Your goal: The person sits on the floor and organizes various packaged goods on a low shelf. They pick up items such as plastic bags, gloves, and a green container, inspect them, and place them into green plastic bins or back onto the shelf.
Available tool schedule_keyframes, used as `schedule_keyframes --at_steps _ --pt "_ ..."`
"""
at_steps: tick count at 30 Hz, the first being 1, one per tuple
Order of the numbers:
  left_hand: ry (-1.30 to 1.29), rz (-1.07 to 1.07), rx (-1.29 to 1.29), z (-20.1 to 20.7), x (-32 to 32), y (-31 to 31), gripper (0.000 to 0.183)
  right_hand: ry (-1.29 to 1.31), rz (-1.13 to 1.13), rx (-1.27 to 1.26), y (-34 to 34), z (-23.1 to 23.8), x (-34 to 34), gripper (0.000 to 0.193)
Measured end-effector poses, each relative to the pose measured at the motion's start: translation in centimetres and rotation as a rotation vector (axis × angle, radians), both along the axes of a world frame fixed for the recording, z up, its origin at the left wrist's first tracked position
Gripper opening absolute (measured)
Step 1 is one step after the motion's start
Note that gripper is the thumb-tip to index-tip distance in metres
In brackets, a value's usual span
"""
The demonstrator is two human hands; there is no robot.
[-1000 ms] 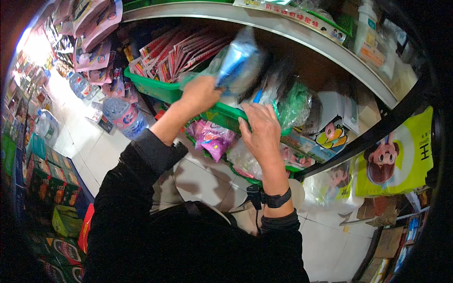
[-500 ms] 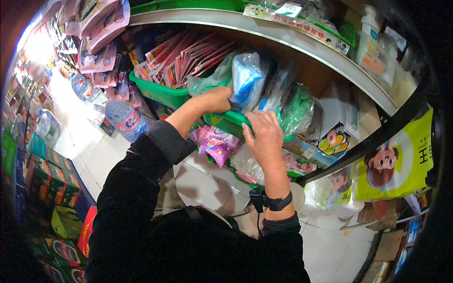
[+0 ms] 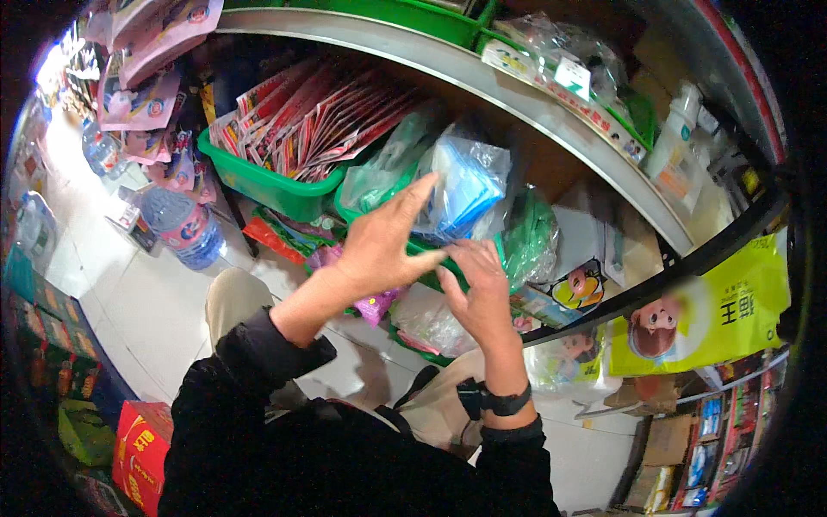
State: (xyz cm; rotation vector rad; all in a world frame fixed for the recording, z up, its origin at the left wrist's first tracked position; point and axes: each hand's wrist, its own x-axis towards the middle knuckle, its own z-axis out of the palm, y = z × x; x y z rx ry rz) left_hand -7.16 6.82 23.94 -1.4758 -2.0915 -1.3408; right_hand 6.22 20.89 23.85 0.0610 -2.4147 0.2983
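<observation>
A clear bag of folded blue and white items (image 3: 472, 191) stands in a green plastic basket (image 3: 422, 252) on the shelf. My left hand (image 3: 379, 246) is open in front of it, thumb and forefinger spread wide, the forefinger by the bag's left side. Nothing shows in that hand. My right hand (image 3: 482, 284) hooks its fingers over the basket's front rim, the thumb on the front wall. Left of the blue items, a pale clear plastic bag (image 3: 388, 159) sits in the same basket. A bag with green contents (image 3: 530, 241) is to its right.
Red and white packets (image 3: 319, 121) fill a neighbouring green basket (image 3: 267, 181) at left. A metal shelf edge (image 3: 448, 60) arches above. Below are a purple package (image 3: 375, 306) and clear bags (image 3: 435, 319). A big water bottle (image 3: 183, 226) stands on the tiled floor, and a yellow-green bag (image 3: 698, 319) hangs at right.
My left hand has come away from the basket's left side and opened in front of the bag. The blue items now lean more toward me. My right hand stays at the rim; the view has shifted.
</observation>
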Motion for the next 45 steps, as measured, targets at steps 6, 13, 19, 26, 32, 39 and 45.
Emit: schedule_keyframes --at_steps 6,13,19,26,32,39,45 --pt "-0.134 0.098 0.114 0.4 0.2 3.7 0.108 0.049 -0.231 -0.676 1.2 7.2 3.2 0.023" --pt "0.127 -0.101 -0.021 -2.0 0.8 4.1 0.084 -0.074 -0.231 -0.768 10.6 9.5 -4.9 0.041" --pt "0.194 -0.072 0.026 -2.5 0.2 3.8 0.083 -0.506 -0.427 -0.404 12.4 10.6 -13.9 0.06" --pt "0.189 -0.007 0.1 -2.6 -0.1 3.0 0.074 -0.637 -0.214 -0.335 13.7 7.2 -16.6 0.077" --pt "0.044 0.013 0.254 -2.9 0.2 0.7 0.023 -0.529 -0.39 -0.574 15.9 4.8 -17.7 0.077" --pt "0.195 0.036 0.023 -3.5 -1.0 0.7 0.012 -0.289 -0.505 0.07 15.7 6.7 -16.4 0.055" --pt "0.22 -0.049 -0.033 -2.8 -1.7 1.1 0.021 -0.149 -0.106 -0.539 17.1 3.4 -17.8 0.05"
